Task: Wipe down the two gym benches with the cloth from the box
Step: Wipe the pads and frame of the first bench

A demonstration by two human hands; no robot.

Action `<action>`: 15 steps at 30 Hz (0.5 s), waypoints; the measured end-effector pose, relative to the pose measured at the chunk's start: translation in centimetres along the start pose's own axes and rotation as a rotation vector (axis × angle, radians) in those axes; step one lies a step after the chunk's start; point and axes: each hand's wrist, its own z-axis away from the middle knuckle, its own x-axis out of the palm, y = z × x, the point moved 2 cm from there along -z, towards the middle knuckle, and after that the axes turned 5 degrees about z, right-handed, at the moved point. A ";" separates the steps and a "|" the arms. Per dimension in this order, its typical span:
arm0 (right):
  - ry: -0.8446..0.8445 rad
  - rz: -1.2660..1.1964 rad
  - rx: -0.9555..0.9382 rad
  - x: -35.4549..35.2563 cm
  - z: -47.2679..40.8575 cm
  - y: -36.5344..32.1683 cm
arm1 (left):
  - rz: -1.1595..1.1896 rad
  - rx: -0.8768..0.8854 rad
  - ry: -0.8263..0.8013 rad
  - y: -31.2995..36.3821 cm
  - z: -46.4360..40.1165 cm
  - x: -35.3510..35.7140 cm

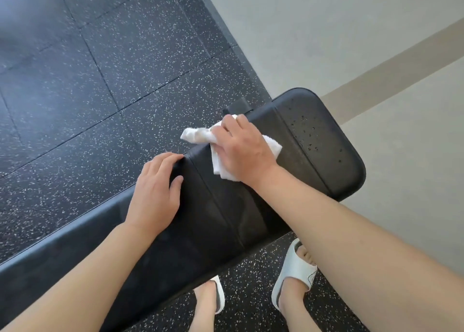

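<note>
Here cloth [270, 147] under right hand [242, 150] fingers, on bench [313, 140].

This is a gym. The floor [100, 68] is laid with black rubber tiles flecked with white, the kind used in weight rooms, and a black padded bench [313, 140] stands on it beside a plain pale wall [351, 30].

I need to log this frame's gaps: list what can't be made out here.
Head view only:
- Second bench and box: out of frame.
- Bench near end: cut off by the bottom-left edge; its legs are hidden under the pad.
- Cloth middle: covered by the right hand.
- Left hand fingertips: curled over the far edge.
- Drops: too small to identify.
</note>
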 end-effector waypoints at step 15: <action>-0.163 0.003 -0.019 -5.7 18.6 3.1 | 0.041 0.112 0.000 10.3 -6.7 3.9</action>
